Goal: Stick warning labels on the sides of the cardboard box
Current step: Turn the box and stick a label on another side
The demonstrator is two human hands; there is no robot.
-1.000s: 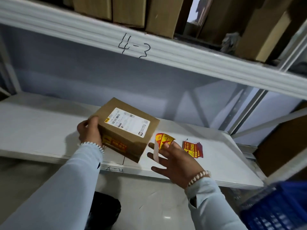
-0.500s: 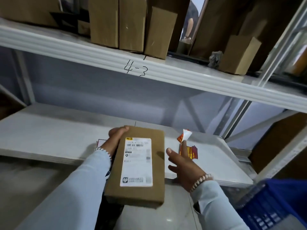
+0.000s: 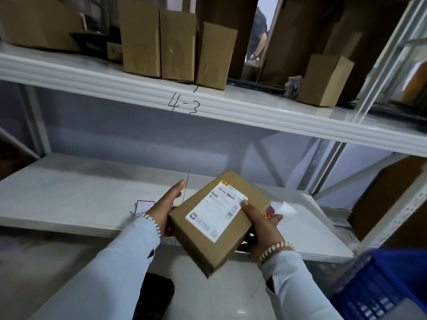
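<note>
Two white shelves fill the view: the upper shelf (image 3: pixel 231 107) bears the handwritten mark "4-3" (image 3: pixel 183 105) on its front edge and carries a row of upright brown cartons (image 3: pixel 159 42); the lower shelf (image 3: pixel 69 199) lies behind the hands. Blue crate (image 3: pixel 388 285): bottom right corner, partly cut off. Cardboard box (image 3: pixel 208 229): flat, brown, held tilted in the air over the front edge of the lower shelf, shipping label (image 3: pixel 217 213) facing up. Left hand (image 3: pixel 165 206): placed against the box's left side, fingers extended toward the shelf; how firmly it grips the box cannot be determined. Right hand (image 3: pixel 261 222): clasped on the box's right edge, thumb resting on the shipping label. Warning label (image 3: pixel 269 211): red and yellow, only a small part visible just beyond the right fingers, beside a blurred white backing paper (image 3: pixel 286 210); whether the fingers pinch it cannot be determined. White slip (image 3: pixel 144 207): lying on the lower shelf, just left of the left wrist
</note>
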